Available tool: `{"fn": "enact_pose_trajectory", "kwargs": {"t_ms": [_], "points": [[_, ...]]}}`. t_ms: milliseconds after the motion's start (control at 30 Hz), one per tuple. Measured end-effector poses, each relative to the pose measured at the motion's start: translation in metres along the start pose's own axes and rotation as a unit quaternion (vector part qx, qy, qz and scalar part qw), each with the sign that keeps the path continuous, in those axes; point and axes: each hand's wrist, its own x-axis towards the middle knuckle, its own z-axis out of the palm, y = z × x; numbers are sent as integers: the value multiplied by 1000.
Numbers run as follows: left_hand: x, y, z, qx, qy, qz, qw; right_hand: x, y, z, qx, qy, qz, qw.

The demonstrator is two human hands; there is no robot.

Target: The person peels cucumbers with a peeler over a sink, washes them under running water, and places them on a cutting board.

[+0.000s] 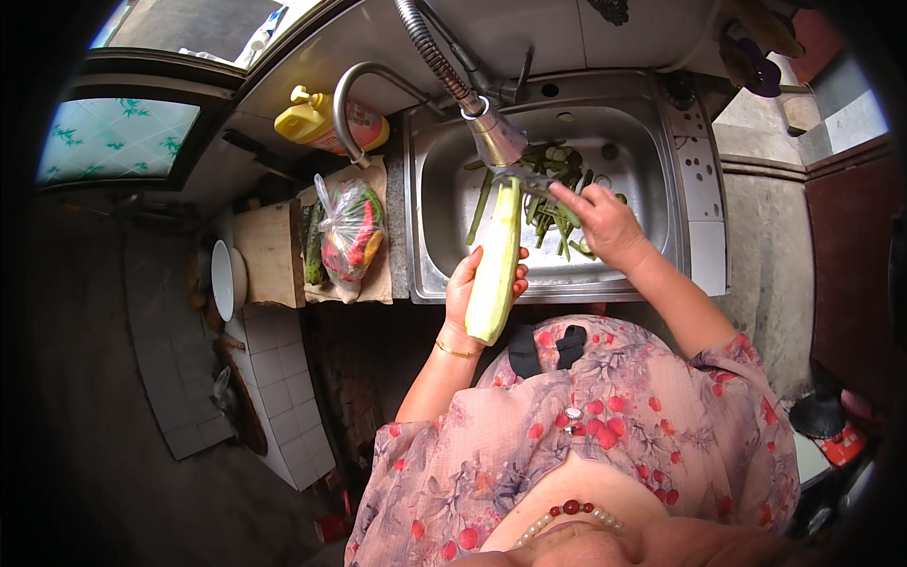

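Observation:
In my left hand (462, 290) is a long, pale green peeled vegetable (494, 276), perhaps a gourd or cucumber, its far end pointing over the sink. My right hand (608, 225) grips a dark-handled tool (528, 176), seemingly a peeler, and it crosses the vegetable's far tip just below the faucet head. The index finger stretches along the tool; its blade is too blurred to make out. Beneath both hands, dark green peel strips (563, 230) lie scattered in the stainless steel sink (443, 234).
A pull-out spray faucet (496, 135) hangs over the sink, with a curved metal spout (340, 106) to its left. Left of the sink are a yellow pump bottle (312, 124), a plastic bag of peppers (353, 234), dark green cucumbers (312, 244) and a white bowl (230, 280).

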Motion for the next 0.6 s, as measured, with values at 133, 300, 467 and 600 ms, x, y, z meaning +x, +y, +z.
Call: {"fn": "enact_pose_trajectory", "kwargs": {"t_ms": [133, 300, 467, 600], "points": [[-3, 1, 2, -42, -43, 7, 998, -4, 31, 5, 35, 34, 215, 975], [2, 1, 3, 91, 2, 74, 993, -5, -4, -3, 353, 29, 194, 915], [17, -13, 12, 278, 12, 107, 955, 14, -33, 31, 548, 20, 255, 797], [23, -15, 14, 260, 3, 98, 961, 23, -33, 44, 679, 40, 316, 662]]}}
